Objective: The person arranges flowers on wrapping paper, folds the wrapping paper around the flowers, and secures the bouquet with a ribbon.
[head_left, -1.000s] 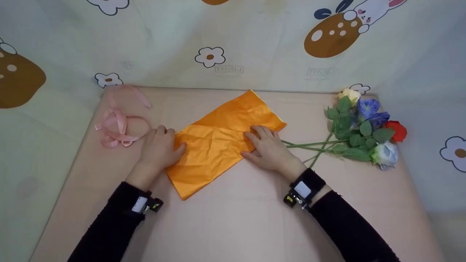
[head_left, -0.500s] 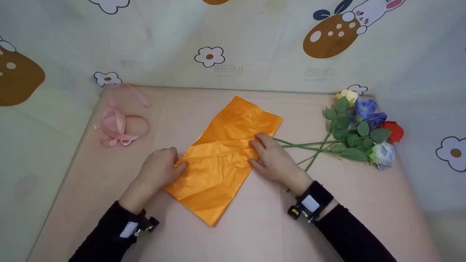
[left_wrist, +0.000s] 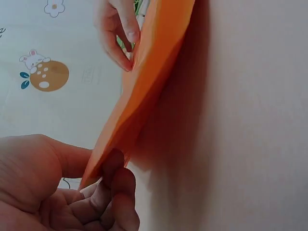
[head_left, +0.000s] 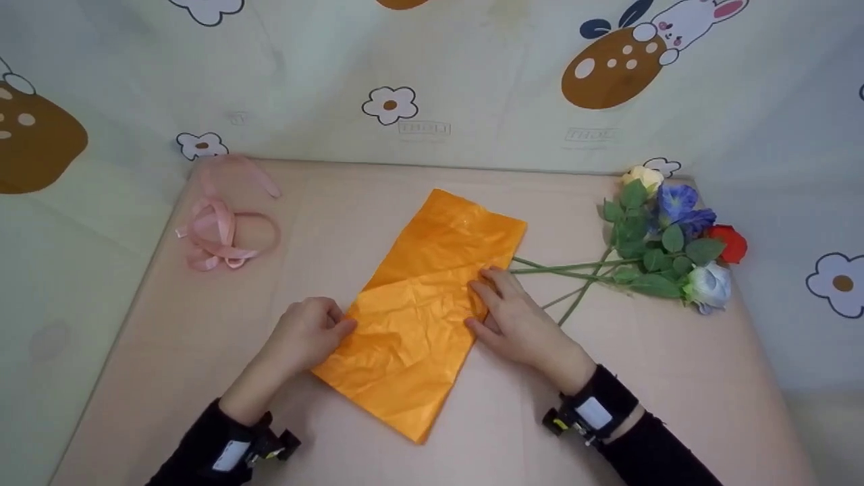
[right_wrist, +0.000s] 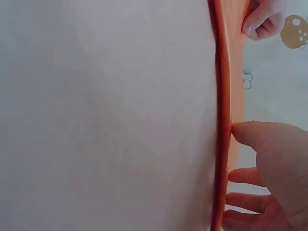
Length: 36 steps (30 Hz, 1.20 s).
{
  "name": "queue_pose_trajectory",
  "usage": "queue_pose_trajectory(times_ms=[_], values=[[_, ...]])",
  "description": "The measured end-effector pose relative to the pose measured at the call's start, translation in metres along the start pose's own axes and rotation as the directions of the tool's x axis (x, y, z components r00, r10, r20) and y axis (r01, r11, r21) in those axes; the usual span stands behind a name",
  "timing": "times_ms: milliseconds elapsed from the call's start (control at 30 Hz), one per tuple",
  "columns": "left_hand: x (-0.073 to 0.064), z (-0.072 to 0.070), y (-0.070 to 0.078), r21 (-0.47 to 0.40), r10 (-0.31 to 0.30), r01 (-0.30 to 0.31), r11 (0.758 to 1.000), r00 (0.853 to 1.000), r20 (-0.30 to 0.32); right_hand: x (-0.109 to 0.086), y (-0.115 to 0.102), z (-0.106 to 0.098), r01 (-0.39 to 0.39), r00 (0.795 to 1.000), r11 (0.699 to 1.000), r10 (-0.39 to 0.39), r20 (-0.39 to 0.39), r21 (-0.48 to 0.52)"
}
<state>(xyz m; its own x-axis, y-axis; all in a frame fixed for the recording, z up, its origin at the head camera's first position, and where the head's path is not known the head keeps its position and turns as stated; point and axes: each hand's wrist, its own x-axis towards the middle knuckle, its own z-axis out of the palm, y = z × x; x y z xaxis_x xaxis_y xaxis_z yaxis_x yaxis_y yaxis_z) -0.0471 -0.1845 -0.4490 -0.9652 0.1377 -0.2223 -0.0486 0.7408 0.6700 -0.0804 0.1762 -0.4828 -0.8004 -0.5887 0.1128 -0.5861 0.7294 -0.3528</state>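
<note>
A creased orange sheet of wrapping paper [head_left: 405,324], folded into a long flat piece, lies slanted on the table in the head view. At its left edge my left hand [head_left: 307,334] pinches the paper between thumb and curled fingers. The left wrist view shows that edge of the paper [left_wrist: 137,91] raised off the table, with the fingers [left_wrist: 122,192] beneath it. My right hand [head_left: 523,324] rests its fingertips on the paper's right edge. In the right wrist view, thumb and fingers [right_wrist: 248,175] touch the upper face, fairly straight and spread.
Several artificial flowers [head_left: 675,243] with green stems [head_left: 567,270] lie to the right, stem ends reaching the paper. A loose pink ribbon [head_left: 223,233] lies at the back left of the table [head_left: 324,202]. A patterned cloth [head_left: 472,81] hangs behind.
The orange paper has turned to a steeper slant and slid toward the person. Both hands have moved nearer with it, the left from resting on the paper to pinching its edge.
</note>
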Motion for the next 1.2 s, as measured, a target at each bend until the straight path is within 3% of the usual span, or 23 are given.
queue_pose_trajectory(times_ms=[267,367,500,633,767,833,900,967,1033,1100,1133,1200], values=[[-0.012,0.004,0.001,0.038,0.049,-0.048,0.998,0.998,-0.044,-0.019,-0.013,-0.003,-0.050,0.997,0.998,0.051,-0.061,0.026],[-0.018,0.003,0.001,0.112,0.118,-0.115,0.987,0.993,-0.022,-0.023,-0.016,0.001,-0.059,0.998,0.997,0.061,-0.034,0.047],[-0.023,0.001,0.004,0.252,0.236,-0.243,0.937,0.970,0.060,-0.025,-0.019,0.007,-0.044,0.999,0.998,0.043,0.012,0.040],[-0.024,-0.003,0.007,0.311,0.300,-0.328,0.892,0.944,0.136,-0.023,-0.021,0.010,-0.039,0.998,0.999,0.039,0.045,0.011],[-0.024,-0.005,0.008,0.351,0.359,-0.375,0.858,0.927,0.112,-0.019,-0.023,0.010,-0.039,0.997,0.999,0.039,0.070,-0.002],[-0.022,-0.006,0.010,0.348,0.376,-0.377,0.858,0.924,0.074,-0.016,-0.024,0.011,-0.037,0.996,0.999,0.037,0.077,-0.002],[-0.020,-0.008,0.012,0.318,0.369,-0.360,0.877,0.929,0.033,-0.014,-0.025,0.011,-0.040,0.996,0.999,0.040,0.083,0.002],[-0.016,-0.010,0.012,0.241,0.338,-0.329,0.913,0.941,0.002,-0.012,-0.024,0.011,-0.044,0.995,0.999,0.044,0.085,0.004],[-0.013,-0.013,0.011,0.125,0.260,-0.256,0.958,0.966,-0.011,-0.010,-0.024,0.011,-0.049,0.995,0.999,0.048,0.086,0.004],[-0.011,-0.016,0.010,-0.022,0.154,-0.154,0.988,0.988,0.006,-0.008,-0.023,0.011,-0.049,0.995,0.999,0.048,0.087,0.011],[-0.010,-0.018,0.010,-0.111,0.103,-0.099,0.989,0.994,0.029,-0.007,-0.023,0.012,-0.050,0.995,0.999,0.048,0.090,0.016],[-0.008,-0.021,0.008,-0.289,0.031,-0.006,0.957,0.996,0.082,-0.005,-0.022,0.013,-0.048,0.994,0.998,0.044,0.103,0.034]])
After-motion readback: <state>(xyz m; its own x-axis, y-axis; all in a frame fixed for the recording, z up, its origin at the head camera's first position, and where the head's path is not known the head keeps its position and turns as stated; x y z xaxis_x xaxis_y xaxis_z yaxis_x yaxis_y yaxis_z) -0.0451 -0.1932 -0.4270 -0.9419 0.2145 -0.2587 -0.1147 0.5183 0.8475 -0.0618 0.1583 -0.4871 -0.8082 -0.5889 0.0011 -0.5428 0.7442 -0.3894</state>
